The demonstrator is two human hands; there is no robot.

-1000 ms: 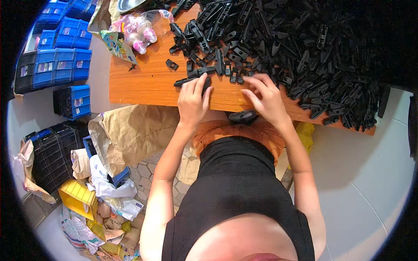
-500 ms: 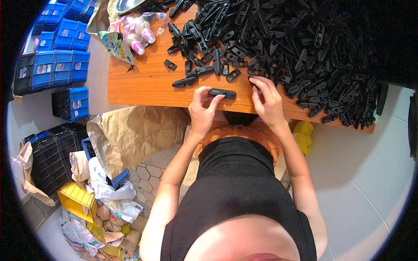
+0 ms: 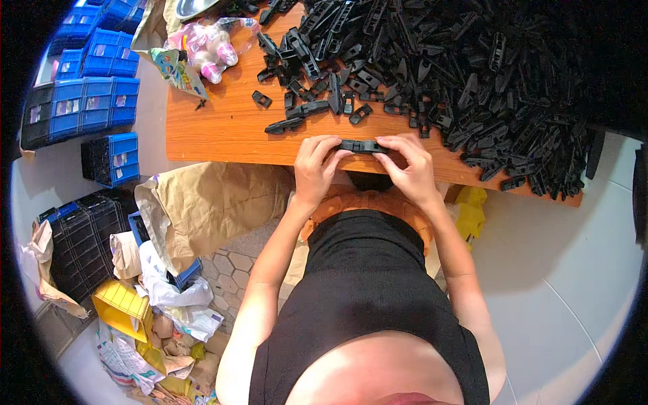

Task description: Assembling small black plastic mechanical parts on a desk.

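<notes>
A long, narrow black plastic part (image 3: 360, 146) is held level between my two hands, just above the near edge of the wooden table (image 3: 223, 131). My left hand (image 3: 314, 167) pinches its left end between thumb and fingers. At the other end, my right hand (image 3: 413, 169) grips with thumb and fingertips; whether a separate small piece sits under those fingers is hidden. Beyond my hands lie small black rectangular plastic pieces (image 3: 262, 99) and longer black parts (image 3: 285, 125). A big heap of similar black parts (image 3: 486, 81) covers the table's right side.
A clear bag of pink-and-white items (image 3: 212, 50) lies at the table's far left, beside a metal bowl (image 3: 194, 7). Blue crates (image 3: 91, 101) are stacked on the left. Brown paper (image 3: 216, 209), a yellow crate (image 3: 125, 307) and plastic bags (image 3: 172, 287) are lower left.
My right hand has come from the small pieces near the heap to the right end of the black part. My left hand has kept its hold, and the part has turned and shifted slightly right.
</notes>
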